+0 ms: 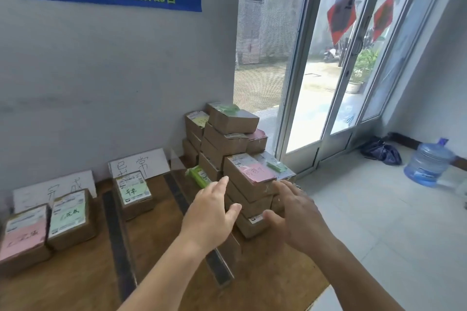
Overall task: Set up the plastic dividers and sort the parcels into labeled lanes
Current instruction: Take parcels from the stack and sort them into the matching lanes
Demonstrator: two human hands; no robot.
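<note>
Parcels (237,159) stack high at the table's (83,283) right edge. My left hand (211,212) and right hand (294,214) reach, fingers spread, grasping nothing. Tugging 1 low box could topple the stack floorward.

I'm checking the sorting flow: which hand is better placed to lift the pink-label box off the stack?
Probably the right hand: its open fingers lie beside the pink-label box, nearly touching its near corner. The left hand, also open, hovers lower, alongside the boxes beneath it.
</note>
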